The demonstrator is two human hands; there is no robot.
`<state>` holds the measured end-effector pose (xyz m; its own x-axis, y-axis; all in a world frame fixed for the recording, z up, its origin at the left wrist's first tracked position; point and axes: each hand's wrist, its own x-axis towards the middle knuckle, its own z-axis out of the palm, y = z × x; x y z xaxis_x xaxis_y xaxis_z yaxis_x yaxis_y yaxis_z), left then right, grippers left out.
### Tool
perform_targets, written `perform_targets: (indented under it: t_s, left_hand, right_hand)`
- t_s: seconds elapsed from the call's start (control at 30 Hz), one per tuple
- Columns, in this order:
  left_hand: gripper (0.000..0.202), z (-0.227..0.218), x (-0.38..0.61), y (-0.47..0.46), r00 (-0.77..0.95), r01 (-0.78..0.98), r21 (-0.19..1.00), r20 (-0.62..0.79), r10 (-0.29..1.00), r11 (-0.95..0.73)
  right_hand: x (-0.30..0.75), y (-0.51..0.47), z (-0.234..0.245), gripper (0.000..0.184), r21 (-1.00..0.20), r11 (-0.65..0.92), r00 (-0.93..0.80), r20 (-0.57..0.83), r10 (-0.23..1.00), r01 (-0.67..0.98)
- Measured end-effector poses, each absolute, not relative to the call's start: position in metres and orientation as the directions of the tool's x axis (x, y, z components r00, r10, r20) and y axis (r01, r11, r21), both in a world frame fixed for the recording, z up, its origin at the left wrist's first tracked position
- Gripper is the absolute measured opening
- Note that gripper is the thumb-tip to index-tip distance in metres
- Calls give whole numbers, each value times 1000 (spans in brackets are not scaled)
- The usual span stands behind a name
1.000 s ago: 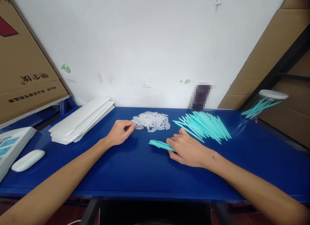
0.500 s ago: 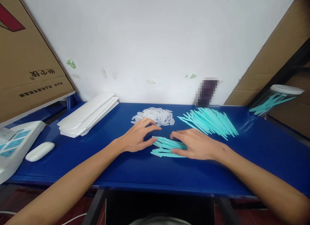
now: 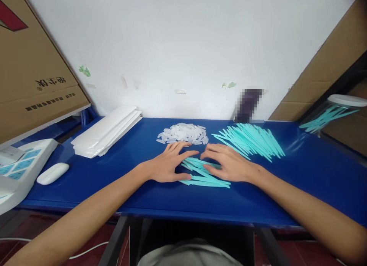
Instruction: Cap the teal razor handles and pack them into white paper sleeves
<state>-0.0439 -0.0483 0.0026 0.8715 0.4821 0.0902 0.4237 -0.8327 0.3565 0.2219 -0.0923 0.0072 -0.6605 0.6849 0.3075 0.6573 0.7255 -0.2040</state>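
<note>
A small group of turquoise eyebrow razors [image 3: 210, 180] lies loosely on the blue table [image 3: 160, 201], between and under my hands. My left hand [image 3: 164, 164] is spread at their left ends, its thumb touching the lower razors. Over the upper right part, my right hand [image 3: 229, 163] has its fingers curved and apart, with the thumb on or just above the razors. The fingers hide part of the group. Behind my left hand sits a heap of small translucent white plastic pieces [image 3: 183, 133]. A larger pile of razors [image 3: 254, 141] lies beyond my right hand.
White flat packets [image 3: 104, 132] are stacked at the back left. A white rounded case [image 3: 53, 173] and a white power strip [image 3: 31, 170] stand at the left. A clear lidded jar [image 3: 334, 113] holding turquoise razors is at the far right. Cardboard [image 3: 37, 63] leans at the left.
My left hand has moved slightly right and its thumb has dropped onto the lower razors. My right hand has shifted up, uncovering the lower razors' right ends. The view has tilted slightly.
</note>
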Motion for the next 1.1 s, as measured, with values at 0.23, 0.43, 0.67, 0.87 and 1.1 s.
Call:
perform_targets:
  t_s: [0.23, 0.43, 0.67, 0.87, 1.1]
  left_hand:
    - [87, 4, -44, -48, 870, 444, 383, 31, 492, -810]
    - [90, -2, -47, -43, 866, 435, 382, 71, 495, -815]
    - [73, 1, -47, -43, 857, 432, 390, 102, 505, -813]
    - [61, 2, -48, -39, 837, 441, 360, 166, 522, -822]
    - [65, -1, -45, -38, 848, 448, 339, 132, 513, -827]
  right_hand:
    - [222, -93, 15, 48, -305, 647, -648, 111, 753, 699]
    - [229, -86, 10, 53, -382, 611, -624, 107, 774, 693]
    - [228, -87, 9, 58, -349, 616, -630, 85, 772, 706]
    - [226, -88, 11, 65, -310, 617, -632, 63, 773, 724]
    - [226, -90, 14, 54, -332, 590, -611, 52, 790, 736]
